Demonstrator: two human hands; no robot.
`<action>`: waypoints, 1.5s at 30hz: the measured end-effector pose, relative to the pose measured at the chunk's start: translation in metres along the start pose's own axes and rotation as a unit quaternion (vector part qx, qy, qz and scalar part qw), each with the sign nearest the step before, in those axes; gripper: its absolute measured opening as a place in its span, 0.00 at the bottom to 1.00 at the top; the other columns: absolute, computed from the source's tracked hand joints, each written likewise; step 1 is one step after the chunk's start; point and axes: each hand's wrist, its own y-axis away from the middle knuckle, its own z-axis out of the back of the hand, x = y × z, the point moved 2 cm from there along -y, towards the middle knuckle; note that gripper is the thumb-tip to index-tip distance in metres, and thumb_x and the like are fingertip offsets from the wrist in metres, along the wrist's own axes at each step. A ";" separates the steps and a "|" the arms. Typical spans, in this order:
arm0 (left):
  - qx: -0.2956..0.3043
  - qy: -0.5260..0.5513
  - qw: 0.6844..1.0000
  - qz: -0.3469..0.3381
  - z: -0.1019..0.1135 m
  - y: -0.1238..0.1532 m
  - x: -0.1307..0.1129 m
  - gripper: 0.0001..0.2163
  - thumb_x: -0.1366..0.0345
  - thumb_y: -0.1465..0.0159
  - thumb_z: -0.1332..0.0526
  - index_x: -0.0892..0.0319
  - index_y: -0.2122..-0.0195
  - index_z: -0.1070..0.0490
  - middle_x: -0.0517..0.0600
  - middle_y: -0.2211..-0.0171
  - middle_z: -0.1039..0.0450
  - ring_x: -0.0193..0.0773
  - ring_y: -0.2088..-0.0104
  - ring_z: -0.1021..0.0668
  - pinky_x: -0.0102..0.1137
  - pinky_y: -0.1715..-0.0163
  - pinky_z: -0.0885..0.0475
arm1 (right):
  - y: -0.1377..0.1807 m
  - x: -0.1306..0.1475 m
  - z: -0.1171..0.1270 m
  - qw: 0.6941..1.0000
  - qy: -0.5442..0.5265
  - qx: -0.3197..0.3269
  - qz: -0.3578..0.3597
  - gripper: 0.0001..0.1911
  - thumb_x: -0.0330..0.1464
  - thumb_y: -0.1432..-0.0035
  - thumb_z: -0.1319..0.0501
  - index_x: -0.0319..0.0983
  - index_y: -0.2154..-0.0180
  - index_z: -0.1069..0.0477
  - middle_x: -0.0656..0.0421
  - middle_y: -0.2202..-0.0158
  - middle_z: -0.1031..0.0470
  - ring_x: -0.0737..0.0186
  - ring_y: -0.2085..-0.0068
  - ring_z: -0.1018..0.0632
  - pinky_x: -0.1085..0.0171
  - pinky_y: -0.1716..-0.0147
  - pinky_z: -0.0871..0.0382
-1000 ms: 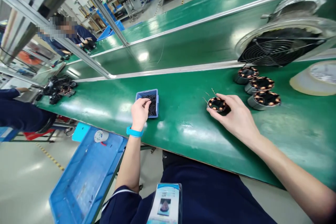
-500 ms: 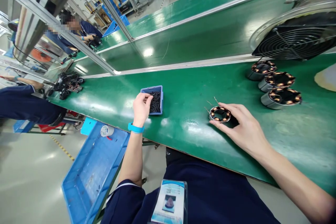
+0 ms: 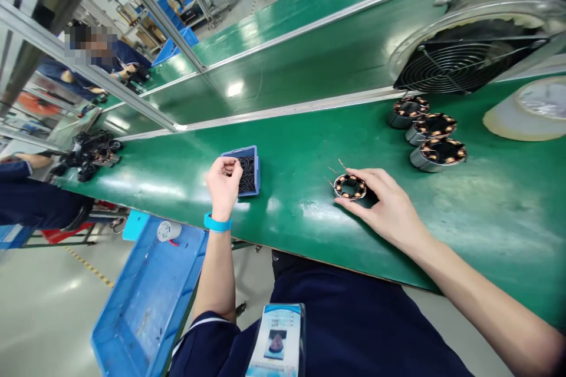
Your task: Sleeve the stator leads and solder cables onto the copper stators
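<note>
A motor stator [image 3: 349, 187], a metal ring with copper windings and thin loose wires on its left side, is gripped between the thumb and fingers of my right hand [image 3: 389, 206] over the green bench. My left hand [image 3: 223, 184] is pinched closed above the left side of a small blue bin [image 3: 257, 171]. Short black tube-like pieces [image 3: 247, 174] fill that bin. Whatever sits between my left fingertips is too small to make out.
Three more stators [image 3: 437, 154] stand at the right, near a black-grilled fan [image 3: 460, 68] and a whitish round container [image 3: 517, 112]. A large blue tray [image 3: 132, 306] lies below the bench edge. Co-workers, one a dark sleeve [image 3: 39, 194], are at the left.
The view has shifted right, so the bench things appear further left. My left hand has lifted slightly from the black pieces and stays pinched. My right hand still holds the stator.
</note>
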 end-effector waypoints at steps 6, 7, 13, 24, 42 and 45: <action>0.188 0.083 0.964 -0.171 -0.048 0.037 -0.069 0.03 0.71 0.34 0.39 0.58 0.63 0.26 0.47 0.68 0.25 0.32 0.68 0.24 0.28 0.64 0.27 | -0.002 -0.001 0.000 1.000 -0.013 0.008 -0.007 0.28 0.49 0.35 0.35 0.44 0.40 0.32 0.49 0.49 0.27 0.45 0.50 0.23 0.45 0.49 0.25; 0.219 0.091 0.952 -0.194 -0.057 0.041 -0.076 0.04 0.72 0.34 0.39 0.58 0.64 0.26 0.46 0.68 0.26 0.31 0.68 0.25 0.28 0.65 0.28 | -0.002 -0.001 0.000 1.000 -0.013 0.008 -0.007 0.28 0.49 0.35 0.35 0.43 0.40 0.32 0.49 0.49 0.27 0.45 0.50 0.23 0.46 0.50 0.25; 0.284 0.089 0.926 -0.230 -0.078 0.038 -0.086 0.05 0.73 0.34 0.41 0.58 0.66 0.28 0.46 0.69 0.27 0.32 0.69 0.26 0.28 0.66 0.29 | -0.003 0.000 0.001 1.000 -0.021 0.015 -0.003 0.27 0.47 0.35 0.35 0.44 0.39 0.33 0.50 0.49 0.27 0.46 0.49 0.23 0.46 0.49 0.25; 0.303 0.067 0.920 -0.240 -0.069 0.035 -0.088 0.05 0.73 0.34 0.40 0.57 0.65 0.28 0.46 0.69 0.27 0.32 0.69 0.26 0.28 0.65 0.29 | -0.004 0.002 0.002 1.000 -0.018 0.014 -0.004 0.26 0.47 0.34 0.36 0.44 0.40 0.33 0.50 0.50 0.27 0.44 0.48 0.24 0.46 0.49 0.26; 0.302 0.046 0.912 -0.275 -0.072 0.034 -0.091 0.07 0.76 0.36 0.41 0.57 0.65 0.29 0.45 0.69 0.28 0.32 0.68 0.27 0.28 0.65 0.30 | -0.004 0.001 0.002 1.000 -0.021 0.014 -0.005 0.26 0.47 0.34 0.36 0.44 0.40 0.32 0.50 0.50 0.27 0.43 0.48 0.24 0.45 0.49 0.26; 0.304 0.045 0.911 -0.275 -0.072 0.033 -0.093 0.07 0.77 0.36 0.41 0.57 0.65 0.29 0.46 0.69 0.29 0.32 0.68 0.27 0.27 0.65 0.31 | -0.004 0.001 0.002 1.000 -0.021 0.016 -0.005 0.26 0.47 0.34 0.36 0.44 0.40 0.33 0.50 0.49 0.27 0.43 0.48 0.24 0.45 0.49 0.26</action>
